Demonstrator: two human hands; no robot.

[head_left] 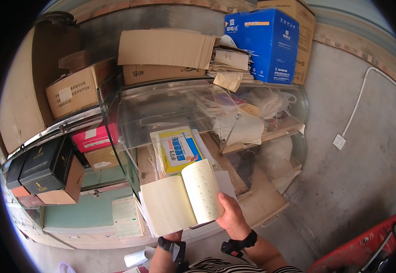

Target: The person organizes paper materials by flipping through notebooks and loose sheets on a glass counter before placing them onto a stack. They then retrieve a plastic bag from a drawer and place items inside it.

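Observation:
An open paper booklet (169,206) with cream pages lies across both hands in front of me. Its left page looks blank, while the curled right-hand pages bear printed boxes. My right hand (232,214) grips the right edge of those pages, thumb on top. Beneath the lower left edge, my left hand (173,235) supports the booklet, its fingers mostly hidden. Just beyond it, a spiral-bound workbook (181,150) with a yellow and blue cover rests on papers in the glass display case (160,105). Loose white sheets (227,182) show behind the booklet's right side.
Cardboard boxes (164,47), a paper stack (230,61) and a blue carton (269,44) stand on the case. Left shelves hold black boxes (46,167) and a pink box (92,136). Printed sheets (126,218) hang over the counter edge. A red metal object (362,242) is at lower right.

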